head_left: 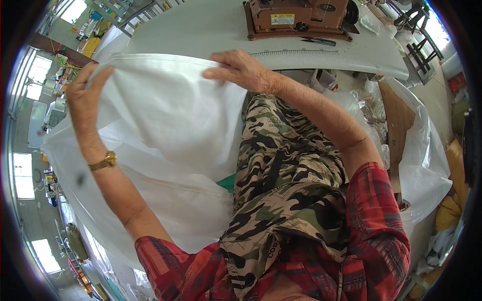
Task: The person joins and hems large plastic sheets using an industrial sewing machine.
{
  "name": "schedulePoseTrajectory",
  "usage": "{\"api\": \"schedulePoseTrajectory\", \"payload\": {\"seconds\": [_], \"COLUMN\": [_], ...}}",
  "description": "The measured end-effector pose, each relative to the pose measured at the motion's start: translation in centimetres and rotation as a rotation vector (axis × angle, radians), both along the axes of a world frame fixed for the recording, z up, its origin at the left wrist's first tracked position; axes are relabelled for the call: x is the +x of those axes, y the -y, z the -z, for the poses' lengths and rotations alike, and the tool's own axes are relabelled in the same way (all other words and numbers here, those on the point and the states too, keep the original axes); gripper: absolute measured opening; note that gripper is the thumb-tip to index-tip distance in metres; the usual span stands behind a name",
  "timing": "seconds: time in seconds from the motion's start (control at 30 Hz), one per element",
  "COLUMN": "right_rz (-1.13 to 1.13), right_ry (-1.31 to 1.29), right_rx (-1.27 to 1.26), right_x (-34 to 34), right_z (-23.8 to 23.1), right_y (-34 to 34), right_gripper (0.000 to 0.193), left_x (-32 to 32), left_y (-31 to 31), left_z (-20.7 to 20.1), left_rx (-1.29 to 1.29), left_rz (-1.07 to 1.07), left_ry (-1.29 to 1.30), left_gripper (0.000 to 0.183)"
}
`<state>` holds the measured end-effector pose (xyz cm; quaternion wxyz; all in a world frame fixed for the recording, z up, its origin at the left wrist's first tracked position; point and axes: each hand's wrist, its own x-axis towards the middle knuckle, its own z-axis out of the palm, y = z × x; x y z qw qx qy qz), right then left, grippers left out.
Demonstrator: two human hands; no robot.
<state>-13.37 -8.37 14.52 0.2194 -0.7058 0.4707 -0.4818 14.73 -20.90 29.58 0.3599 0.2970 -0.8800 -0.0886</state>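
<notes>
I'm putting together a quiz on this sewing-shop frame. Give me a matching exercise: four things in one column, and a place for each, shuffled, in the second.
Things
1. white woven sack
2. brown sewing machine
3. gold wristwatch
4. scissors

Places
A. on the left wrist
B. at the far edge of the white table
C. held by its top edge in the left hand and right hand
D. lying on the table just in front of the machine

Pairs: 1-C, 2-B, 3-A, 4-D

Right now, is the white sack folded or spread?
Spread: both the left hand and right hand stretch the sack's top edge taut.
</notes>
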Motion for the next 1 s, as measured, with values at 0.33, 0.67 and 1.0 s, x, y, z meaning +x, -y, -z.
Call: {"api": "schedulePoseTrajectory", "payload": {"seconds": [0.33, 0.67, 1.0], "right_rz": [0.24, 0.333, 0.322], "right_ry": [0.055, -0.522, -0.309], "right_rx": [0.292, 0.017, -0.029], "right_x": [-3.8, 0.3, -3.1], "right_z": [13.6, 4.4, 6.5], "right_y": [-1.7, -5.8, -12.5], "right_gripper": [0.039, 0.018, 0.017], "left_x": [6.6, -0.8, -13.7], "left_y": [7.0, 5.0, -10.4], "left_z": [-4.6, 3.1, 12.9], "left_rx": [-0.046, -0.286, 0.13], "left_rz": [-0.267, 0.057, 0.418], "left_ry": [-0.134, 0.089, 0.367], "left_gripper": [0.035, 0.043, 0.024]}}
